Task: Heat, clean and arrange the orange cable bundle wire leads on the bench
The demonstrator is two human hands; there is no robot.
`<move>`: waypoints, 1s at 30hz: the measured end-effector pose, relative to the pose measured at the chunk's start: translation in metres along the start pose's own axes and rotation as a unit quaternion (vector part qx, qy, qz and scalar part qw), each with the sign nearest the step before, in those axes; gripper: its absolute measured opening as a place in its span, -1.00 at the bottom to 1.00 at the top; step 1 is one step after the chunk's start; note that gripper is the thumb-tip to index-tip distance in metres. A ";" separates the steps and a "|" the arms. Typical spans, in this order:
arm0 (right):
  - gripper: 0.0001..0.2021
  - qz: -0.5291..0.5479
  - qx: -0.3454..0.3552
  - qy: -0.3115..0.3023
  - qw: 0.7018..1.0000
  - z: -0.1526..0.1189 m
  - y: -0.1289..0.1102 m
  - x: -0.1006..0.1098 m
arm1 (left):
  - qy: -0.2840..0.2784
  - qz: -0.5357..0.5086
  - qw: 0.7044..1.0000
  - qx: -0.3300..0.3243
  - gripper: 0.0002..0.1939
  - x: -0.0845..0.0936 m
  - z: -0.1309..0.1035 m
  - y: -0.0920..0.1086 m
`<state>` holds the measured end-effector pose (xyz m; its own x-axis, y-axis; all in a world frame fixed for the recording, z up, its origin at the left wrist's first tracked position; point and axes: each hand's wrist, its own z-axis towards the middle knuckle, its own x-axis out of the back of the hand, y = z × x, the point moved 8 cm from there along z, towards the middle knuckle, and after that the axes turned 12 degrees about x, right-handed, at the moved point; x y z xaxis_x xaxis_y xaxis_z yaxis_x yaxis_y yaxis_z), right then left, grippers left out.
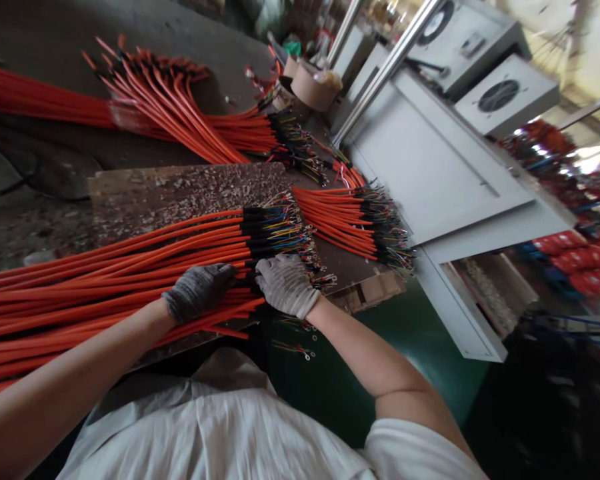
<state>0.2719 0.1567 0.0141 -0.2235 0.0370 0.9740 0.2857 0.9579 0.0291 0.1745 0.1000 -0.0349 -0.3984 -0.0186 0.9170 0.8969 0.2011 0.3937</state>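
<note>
Many orange cables [105,267] lie side by side across the bench in front of me. Each visible end has a black sleeve [253,230] with thin coloured wires and small ring terminals fanning out. My left hand [200,291], in a dark grey glove, is closed on an orange cable just behind its sleeve. My right hand [287,285], in a light grey glove, has its fingers curled over the sleeved end of a cable, close to the left fingertips. What lies under its palm is hidden. A few cable ends hang past the bench's near edge, below my hands.
A worn board [190,197] covered with bits of debris lies under the cables. Another cable bundle [340,217] sits to the right, and more orange cables [180,113] lie behind. A tape roll [314,87] stands at the back. A grey machine cabinet [430,160] rises on the right.
</note>
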 end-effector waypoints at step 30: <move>-0.72 0.047 0.042 0.067 0.996 -0.025 0.018 0.004 | -0.052 0.009 0.998 -0.032 -0.61 0.012 -0.030 0.017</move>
<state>0.2991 0.1673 0.0242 -0.0705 0.0952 0.9930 0.2196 0.9725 -0.0776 0.1910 0.0744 -0.0156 -0.3964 0.0870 0.9140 0.9135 0.1373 0.3831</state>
